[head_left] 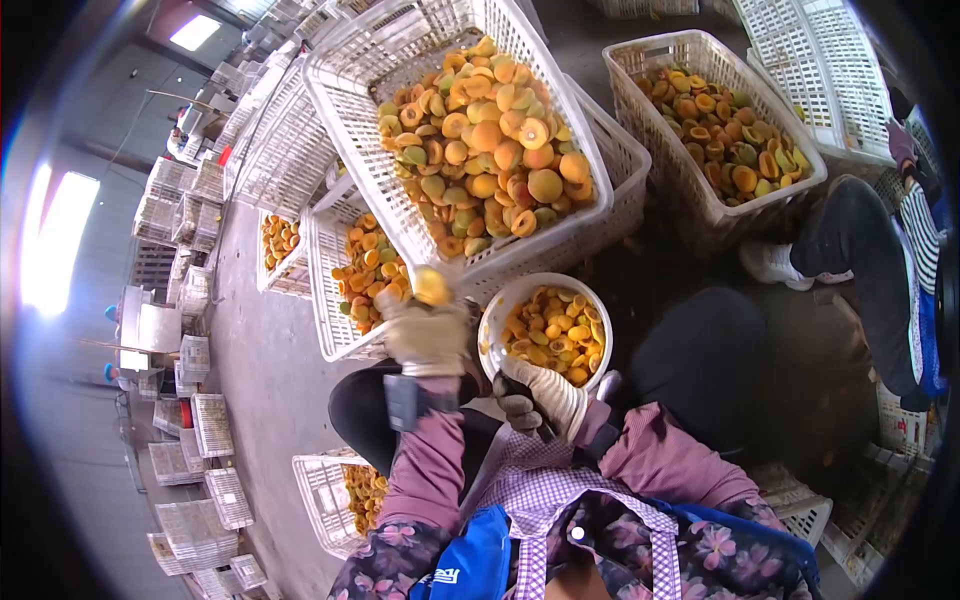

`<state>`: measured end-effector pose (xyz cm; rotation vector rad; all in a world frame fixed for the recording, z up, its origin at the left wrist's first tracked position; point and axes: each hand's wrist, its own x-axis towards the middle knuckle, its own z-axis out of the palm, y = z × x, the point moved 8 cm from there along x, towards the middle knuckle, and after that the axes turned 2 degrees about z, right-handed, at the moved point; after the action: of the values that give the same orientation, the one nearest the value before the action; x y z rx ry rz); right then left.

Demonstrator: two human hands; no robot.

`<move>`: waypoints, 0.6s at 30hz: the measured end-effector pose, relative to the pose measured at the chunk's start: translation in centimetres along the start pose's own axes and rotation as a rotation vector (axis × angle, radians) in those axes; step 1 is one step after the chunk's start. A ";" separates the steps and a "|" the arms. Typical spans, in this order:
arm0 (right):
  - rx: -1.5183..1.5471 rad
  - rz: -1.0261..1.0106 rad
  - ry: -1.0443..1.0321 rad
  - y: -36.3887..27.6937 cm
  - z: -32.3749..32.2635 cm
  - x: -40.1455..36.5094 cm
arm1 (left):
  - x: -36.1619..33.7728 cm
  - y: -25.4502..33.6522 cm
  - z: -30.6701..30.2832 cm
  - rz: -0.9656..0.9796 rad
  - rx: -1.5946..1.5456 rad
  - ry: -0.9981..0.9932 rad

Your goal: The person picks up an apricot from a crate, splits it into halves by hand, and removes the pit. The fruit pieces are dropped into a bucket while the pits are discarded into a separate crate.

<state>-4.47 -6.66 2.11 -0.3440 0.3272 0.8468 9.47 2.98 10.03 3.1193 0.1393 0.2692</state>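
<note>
My left hand [428,335], in a pale work glove and blurred by motion, is closed on a yellow-orange apricot [432,287]. It is raised left of a white bucket [486,335] that holds apricot halves [552,330]. My right hand [545,398], gloved with dark fingertips, is at the bucket's near rim. Its fingers are curled, and whatever they may hold is hidden. Beyond the bucket, a large white crate [345,125] is heaped with apricots [490,140], many of them halved.
Another crate of apricots [705,190] stands at right, near a co-worker's dark trouser leg [860,270]. More crates with fruit lie at left, including a white crate [325,335] and a lower crate [315,500]. Stacked crates [210,425] line the far left across the concrete floor [265,400].
</note>
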 end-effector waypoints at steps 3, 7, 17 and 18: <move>0.048 -0.104 0.203 -1.3 -1.6 0.6 | 5.4 -0.6 4.3 0.167 -0.516 0.024; 0.035 -0.160 0.338 -2.2 -3.6 2.3 | 12.0 6.2 17.0 0.916 -0.199 -0.198; -0.615 -0.878 0.614 -7.5 -4.3 1.7 | 2.0 6.3 8.5 0.084 -1.676 -0.541; -0.699 -0.857 0.626 -7.6 -4.5 2.0 | -0.1 6.8 7.1 0.237 -1.524 -0.527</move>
<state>1.98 -11.91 -1.46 -1.3068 0.4035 -0.0504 11.23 -3.80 3.13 1.5820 -0.3010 -0.3244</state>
